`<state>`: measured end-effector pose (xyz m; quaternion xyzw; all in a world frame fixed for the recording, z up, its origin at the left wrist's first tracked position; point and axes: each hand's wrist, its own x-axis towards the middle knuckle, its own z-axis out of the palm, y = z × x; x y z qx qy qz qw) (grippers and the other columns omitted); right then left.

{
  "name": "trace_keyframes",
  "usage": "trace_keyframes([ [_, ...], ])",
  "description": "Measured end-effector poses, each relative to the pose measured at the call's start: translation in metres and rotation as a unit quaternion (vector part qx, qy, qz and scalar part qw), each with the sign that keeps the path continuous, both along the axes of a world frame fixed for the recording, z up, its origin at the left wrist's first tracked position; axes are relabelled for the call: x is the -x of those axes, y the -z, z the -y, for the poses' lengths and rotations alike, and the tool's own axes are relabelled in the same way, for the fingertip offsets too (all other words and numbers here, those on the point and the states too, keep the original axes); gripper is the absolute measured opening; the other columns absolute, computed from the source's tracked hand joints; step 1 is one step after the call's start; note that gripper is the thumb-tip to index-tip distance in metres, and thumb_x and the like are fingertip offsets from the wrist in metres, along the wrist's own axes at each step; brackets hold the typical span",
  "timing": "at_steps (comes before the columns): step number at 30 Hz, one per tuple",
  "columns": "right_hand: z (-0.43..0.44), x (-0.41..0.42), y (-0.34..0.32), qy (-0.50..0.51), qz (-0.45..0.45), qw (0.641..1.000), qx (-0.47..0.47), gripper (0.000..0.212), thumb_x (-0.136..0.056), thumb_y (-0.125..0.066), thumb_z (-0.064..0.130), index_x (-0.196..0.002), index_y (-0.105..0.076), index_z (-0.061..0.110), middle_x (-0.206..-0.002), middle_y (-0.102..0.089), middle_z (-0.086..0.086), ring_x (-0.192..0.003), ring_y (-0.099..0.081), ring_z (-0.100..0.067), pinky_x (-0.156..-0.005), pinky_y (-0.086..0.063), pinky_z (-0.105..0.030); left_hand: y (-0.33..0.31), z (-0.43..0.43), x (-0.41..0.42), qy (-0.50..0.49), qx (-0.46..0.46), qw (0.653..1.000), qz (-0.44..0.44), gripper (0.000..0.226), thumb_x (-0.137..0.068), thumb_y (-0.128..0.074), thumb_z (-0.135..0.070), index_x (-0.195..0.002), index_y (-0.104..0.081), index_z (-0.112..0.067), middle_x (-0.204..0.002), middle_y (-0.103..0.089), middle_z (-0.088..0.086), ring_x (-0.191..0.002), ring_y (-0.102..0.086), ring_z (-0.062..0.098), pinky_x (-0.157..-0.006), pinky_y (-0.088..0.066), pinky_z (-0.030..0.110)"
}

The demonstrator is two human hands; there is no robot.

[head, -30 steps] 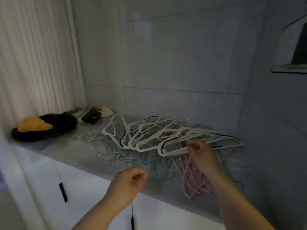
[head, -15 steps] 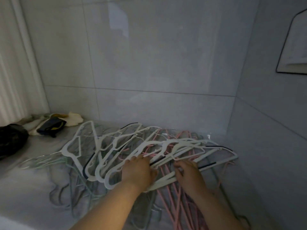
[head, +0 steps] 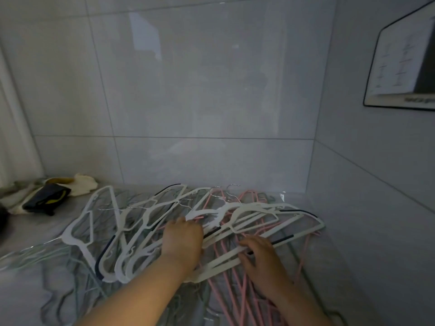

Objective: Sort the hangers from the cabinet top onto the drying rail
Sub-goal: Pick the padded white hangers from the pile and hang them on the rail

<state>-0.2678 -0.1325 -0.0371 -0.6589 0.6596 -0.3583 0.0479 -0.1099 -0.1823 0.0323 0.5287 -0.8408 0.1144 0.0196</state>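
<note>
"Hangers on the rail yet?"

"None that I can show you. The drying rail is out of view, and the whole tangle sits on the cabinet top (head: 28, 234), against the far tiled wall."

"What are your hands doing?"

"My left hand (head: 182, 243) lies on the white hangers (head: 146, 220) in the middle of the heap, fingers together and pointing far. Whether they grip anything underneath, I cannot tell. My right hand (head: 263, 260), just to its right, curls its fingers round the bar of one of them."

"And the rest?"

"On the near right, pink hangers (head: 233, 290) lie under the white ones, and pale green hangers (head: 77, 274) spread on the near left. I judge the sort barely begun: nothing is lifted clear, and every colour is left to untangle and carry over."
</note>
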Motion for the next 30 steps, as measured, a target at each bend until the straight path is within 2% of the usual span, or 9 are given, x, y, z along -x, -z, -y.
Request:
trace_keyframes([
  [2, -0.003, 0.002, -0.001, 0.005, 0.018, 1.000, 0.009, 0.029, -0.092, -0.051, 0.022, -0.120, -0.054, 0.017, -0.124, -0.048, 0.004, -0.119, -0.039, -0.008, -0.093, -0.020, -0.005, -0.008, 0.001, -0.003, 0.003, -0.109, 0.988, -0.113, 0.012, -0.084, -0.058, -0.026, -0.093, -0.056, -0.017, -0.091, -0.061, -0.002, -0.086, -0.057, 0.013, -0.067, -0.042, 0.017],
  [7, -0.008, 0.008, -0.007, 0.017, 0.044, 0.998, 0.052, 0.028, -0.091, -0.052, 0.021, -0.119, -0.054, 0.017, -0.120, -0.050, 0.002, -0.117, -0.041, -0.010, -0.091, -0.024, -0.006, -0.026, -0.006, -0.007, 0.040, -0.307, 0.846, -0.434, 0.024, -0.085, -0.055, -0.001, -0.071, -0.049, -0.020, -0.049, -0.062, -0.006, -0.043, -0.056, 0.005, -0.040, -0.043, 0.013],
  [12, -0.013, 0.010, -0.018, 0.108, 0.102, 0.982, 0.114, 0.025, -0.084, -0.061, 0.008, -0.108, -0.062, 0.004, -0.121, -0.055, -0.010, -0.120, -0.042, -0.022, -0.101, -0.027, -0.021, -0.026, -0.025, -0.001, 0.051, -0.319, 0.775, -0.543, 0.019, -0.095, -0.042, -0.012, -0.077, -0.048, -0.016, -0.051, -0.066, -0.002, -0.036, -0.056, 0.009, -0.036, -0.041, 0.016],
  [18, -0.021, 0.017, -0.045, 0.251, 0.305, 0.901, 0.181, 0.047, -0.077, -0.067, 0.000, -0.121, -0.051, -0.008, -0.137, -0.041, -0.028, -0.130, -0.034, -0.036, -0.107, -0.022, -0.033, -0.031, -0.053, -0.005, 0.058, -0.240, 0.747, -0.618, 0.018, -0.095, -0.039, -0.012, -0.082, -0.050, -0.014, -0.048, -0.066, -0.003, -0.036, -0.056, 0.007, -0.035, -0.038, 0.015],
  [21, -0.017, 0.021, -0.058, 0.205, 0.338, 0.901, 0.181, 0.048, -0.082, -0.060, -0.003, -0.127, -0.045, -0.006, -0.139, -0.038, -0.026, -0.130, -0.036, -0.032, -0.109, -0.025, -0.031, -0.041, -0.070, -0.021, 0.055, -0.195, 0.730, -0.652, 0.019, -0.095, -0.039, -0.011, -0.082, -0.052, -0.018, -0.052, -0.068, -0.002, -0.036, -0.056, 0.007, -0.033, -0.037, 0.013],
  [23, -0.015, 0.014, -0.069, 0.120, 0.442, 0.877, 0.146, 0.046, -0.088, -0.052, -0.001, -0.132, -0.039, -0.001, -0.131, -0.048, -0.024, -0.109, -0.053, -0.016, -0.097, -0.039, -0.014, -0.046, -0.083, -0.038, 0.053, -0.152, 0.728, -0.666, 0.020, -0.094, -0.039, -0.011, -0.083, -0.053, -0.020, -0.056, -0.070, -0.001, -0.039, -0.059, 0.009, -0.034, -0.039, 0.015],
  [24, -0.015, 0.005, -0.077, 0.060, 0.517, 0.845, 0.124, 0.040, -0.091, -0.048, 0.000, -0.130, -0.039, 0.002, -0.115, -0.058, -0.022, -0.086, -0.060, -0.006, -0.079, -0.045, -0.005, -0.048, -0.090, -0.047, 0.052, -0.132, 0.726, -0.673, 0.021, -0.094, -0.038, -0.010, -0.083, -0.053, -0.020, -0.057, -0.071, 0.001, -0.040, -0.060, 0.011, -0.034, -0.040, 0.015],
  [26, -0.020, -0.014, -0.090, -0.054, 0.651, 0.753, 0.081, 0.021, -0.095, -0.041, 0.006, -0.115, -0.046, 0.009, -0.073, -0.066, -0.011, -0.050, -0.063, -0.006, -0.050, -0.053, -0.013, -0.052, -0.106, -0.065, 0.044, -0.103, 0.712, -0.693, 0.021, -0.094, -0.036, -0.008, -0.082, -0.051, -0.018, -0.056, -0.070, 0.002, -0.039, -0.060, 0.013, -0.033, -0.039, 0.014],
  [30, -0.046, -0.050, -0.112, -0.201, 0.687, 0.697, 0.043, 0.022, -0.097, -0.036, 0.010, -0.085, -0.054, 0.013, -0.054, -0.069, -0.001, -0.050, -0.067, -0.009, -0.043, -0.053, -0.020, -0.060, -0.141, -0.101, -0.003, -0.063, 0.730, -0.681, 0.019, -0.094, -0.037, -0.011, -0.081, -0.049, -0.016, -0.057, -0.070, 0.000, -0.043, -0.063, 0.012, -0.037, -0.045, 0.019],
])
